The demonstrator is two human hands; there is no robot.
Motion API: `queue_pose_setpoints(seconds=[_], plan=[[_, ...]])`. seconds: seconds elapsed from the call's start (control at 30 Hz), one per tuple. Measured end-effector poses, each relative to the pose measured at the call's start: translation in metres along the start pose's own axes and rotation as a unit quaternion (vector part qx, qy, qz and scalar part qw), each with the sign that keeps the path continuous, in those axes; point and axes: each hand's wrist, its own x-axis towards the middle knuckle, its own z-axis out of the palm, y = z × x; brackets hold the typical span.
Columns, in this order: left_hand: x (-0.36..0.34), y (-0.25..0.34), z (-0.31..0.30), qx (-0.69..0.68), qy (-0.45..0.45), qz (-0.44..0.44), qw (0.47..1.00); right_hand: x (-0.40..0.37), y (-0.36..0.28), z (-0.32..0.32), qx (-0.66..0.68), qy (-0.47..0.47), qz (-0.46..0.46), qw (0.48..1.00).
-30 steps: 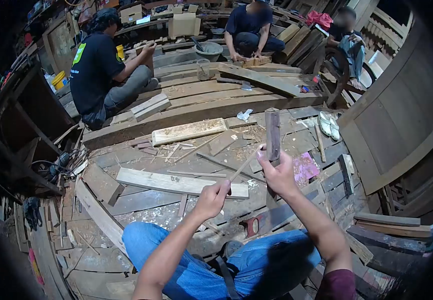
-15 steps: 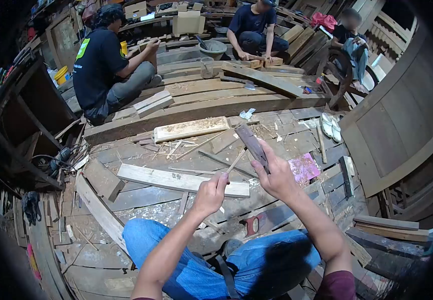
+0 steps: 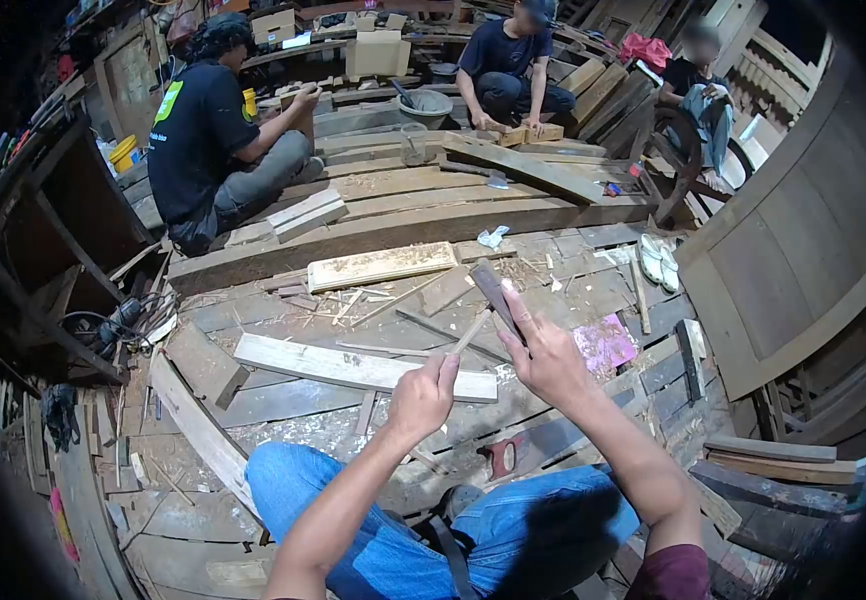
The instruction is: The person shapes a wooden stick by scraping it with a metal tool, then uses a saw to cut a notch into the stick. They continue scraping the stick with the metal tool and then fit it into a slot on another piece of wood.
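Observation:
My left hand (image 3: 423, 400) is closed round a thin wooden stick (image 3: 472, 331), whose far end points up and right. A dark flat wooden block (image 3: 493, 287) is in my right hand (image 3: 551, 358), with the index finger stretched along it. The stick's tip is close beside the block; whether they touch I cannot tell. Below my hands a pale plank (image 3: 333, 362) lies on the wooden floor. A saw with a red handle (image 3: 500, 458) rests near my knees.
Three people sit or crouch beyond a long beam (image 3: 413, 232). A pale board with shavings (image 3: 383, 266) lies this side of it. A pink sheet (image 3: 605, 341) is at right, near white shoes (image 3: 659, 262). A panelled door (image 3: 788, 235) leans at far right.
The stick and block have tilted slightly, and my right hand's index finger is now stretched further along the block. My left hand is slightly lower. The person at the upper right has moved their hands.

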Motion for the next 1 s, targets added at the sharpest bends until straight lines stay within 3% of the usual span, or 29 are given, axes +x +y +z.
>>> queue_pose_setpoints(seconds=[0.23,0.4,0.47,0.67,0.83,0.93,1.0], plan=[[-0.001,0.004,-0.001,0.013,0.007,-0.002,1.0,0.002,-0.008,-0.007,-0.016,-0.032,0.003,0.999],[0.0,0.003,0.0,-0.001,0.008,0.013,1.0,-0.007,-0.023,0.001,-0.015,-0.187,-0.003,0.982],[0.0,0.003,0.002,0.009,0.037,0.038,0.999,-0.007,-0.024,0.004,-0.045,-0.178,-0.041,0.982],[0.002,-0.005,0.01,-0.002,0.012,0.022,1.0,0.004,-0.008,-0.009,-0.085,-0.09,0.035,0.992],[0.006,-0.014,0.019,0.012,0.02,0.04,0.999,-0.015,-0.02,0.013,-0.031,-0.178,-0.046,0.983],[0.006,-0.01,0.014,-0.008,0.024,0.027,0.999,-0.001,-0.013,0.006,-0.021,-0.135,0.017,0.99],[0.004,0.001,0.007,0.008,0.003,-0.007,1.0,0.003,-0.004,0.005,-0.025,-0.089,0.002,0.996]])
